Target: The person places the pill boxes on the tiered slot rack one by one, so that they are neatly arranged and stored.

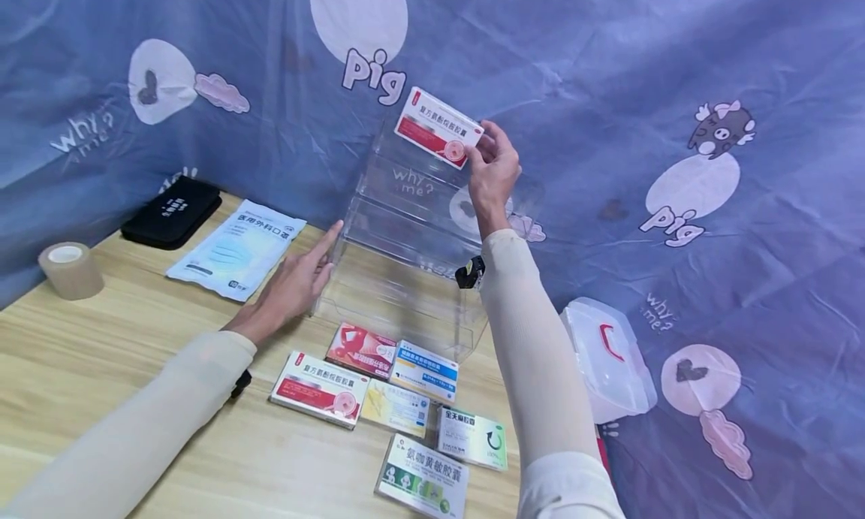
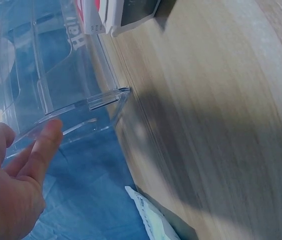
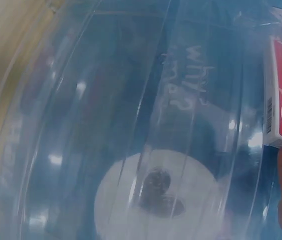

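Note:
A red and white medicine box [image 1: 438, 127] is pinched at its right end by my right hand [image 1: 493, 166], high at the top of a clear acrylic tiered rack [image 1: 399, 226]. In the right wrist view the same medicine box [image 3: 280, 95] appears at the right edge, beside the clear tiers. My left hand [image 1: 290, 282] touches the left side of the rack with its fingers extended, and the left wrist view shows this hand [image 2: 21, 175] against the clear panel. A matching red and white box [image 1: 320, 389] lies on the table in front.
Nearby lie a red box [image 1: 361, 351], blue-white box [image 1: 424, 371], yellow-white box [image 1: 395, 407] and green-white boxes [image 1: 471, 438]. At left are a mask packet [image 1: 236, 248], black case [image 1: 172, 212] and tape roll [image 1: 70, 271]. A lidded plastic bin [image 1: 608, 369] stands at right, before a blue curtain [image 1: 574, 68].

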The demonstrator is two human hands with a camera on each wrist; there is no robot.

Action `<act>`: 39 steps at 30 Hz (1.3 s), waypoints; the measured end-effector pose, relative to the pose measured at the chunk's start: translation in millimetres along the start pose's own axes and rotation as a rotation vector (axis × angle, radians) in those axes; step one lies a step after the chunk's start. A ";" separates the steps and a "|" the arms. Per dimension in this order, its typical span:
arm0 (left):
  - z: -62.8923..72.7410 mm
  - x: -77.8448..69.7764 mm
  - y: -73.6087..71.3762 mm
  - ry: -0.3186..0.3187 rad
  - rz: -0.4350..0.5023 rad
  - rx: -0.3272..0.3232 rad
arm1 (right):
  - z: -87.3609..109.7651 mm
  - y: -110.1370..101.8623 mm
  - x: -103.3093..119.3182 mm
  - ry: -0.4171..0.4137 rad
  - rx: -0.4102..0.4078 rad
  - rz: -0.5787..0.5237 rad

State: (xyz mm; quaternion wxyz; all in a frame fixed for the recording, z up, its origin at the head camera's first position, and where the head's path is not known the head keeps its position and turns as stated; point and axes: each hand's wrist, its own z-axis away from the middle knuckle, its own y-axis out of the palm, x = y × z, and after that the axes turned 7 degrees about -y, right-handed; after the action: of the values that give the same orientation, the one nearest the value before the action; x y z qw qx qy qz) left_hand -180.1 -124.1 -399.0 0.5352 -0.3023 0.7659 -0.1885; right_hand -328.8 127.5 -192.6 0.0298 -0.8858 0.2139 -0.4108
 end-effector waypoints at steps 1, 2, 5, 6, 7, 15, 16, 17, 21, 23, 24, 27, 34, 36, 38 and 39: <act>0.5 -0.2 0.4 -0.001 0.001 -0.001 | 0.1 0.1 -1.9 0.002 0.011 0.014; 1.0 -0.2 0.8 -0.004 0.000 -0.002 | 0.2 0.5 -3.6 0.006 0.019 0.028; 2.1 0.1 1.6 -0.011 -0.001 -0.008 | 0.3 3.2 -7.3 0.003 0.049 0.043; 2.3 0.1 1.9 -0.012 -0.001 -0.011 | 0.2 4.5 -8.3 -0.002 0.059 0.046; 2.6 0.2 2.4 -0.015 0.000 -0.012 | 0.2 5.8 -9.1 -0.009 0.068 0.050; 7.1 0.9 10.4 -0.029 0.008 0.010 | 4.2 11.1 -13.8 -0.080 0.099 0.134; 7.5 0.8 11.2 -0.030 0.007 0.011 | 4.7 11.2 -14.5 -0.085 0.097 0.139; 7.7 0.7 11.7 -0.032 0.005 0.012 | 5.1 11.3 -15.1 -0.091 0.095 0.141; 8.2 0.2 12.7 -0.029 0.006 0.005 | 6.2 10.4 -17.3 -0.098 0.086 0.165; 8.4 0.2 12.5 -0.030 0.007 0.009 | 7.1 9.5 -18.8 -0.088 0.086 0.187; 8.6 0.1 12.3 -0.031 0.007 0.012 | 7.6 8.8 -19.9 -0.076 0.087 0.197; 7.7 -0.1 10.9 -0.027 0.009 0.015 | 8.0 7.4 -22.2 -0.055 0.086 0.208; 2.5 -1.4 4.8 -0.019 0.005 -0.004 | 0.8 8.1 -17.4 -0.119 0.097 0.271; 1.5 -1.0 3.6 -0.015 -0.001 -0.010 | -1.9 8.6 -14.8 -0.139 0.110 0.300; 0.8 -1.4 2.4 -0.012 -0.008 -0.012 | -4.3 9.1 -13.2 -0.154 0.126 0.313; 0.5 -1.4 1.9 -0.008 -0.011 -0.015 | -5.2 9.3 -12.8 -0.157 0.134 0.318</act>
State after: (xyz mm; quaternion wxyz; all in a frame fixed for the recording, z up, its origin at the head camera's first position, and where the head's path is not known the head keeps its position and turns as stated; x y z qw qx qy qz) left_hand -179.8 -121.7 -399.4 0.5351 -0.3111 0.7635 -0.1845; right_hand -343.3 124.9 -200.4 0.1700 -0.8661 0.3204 -0.3441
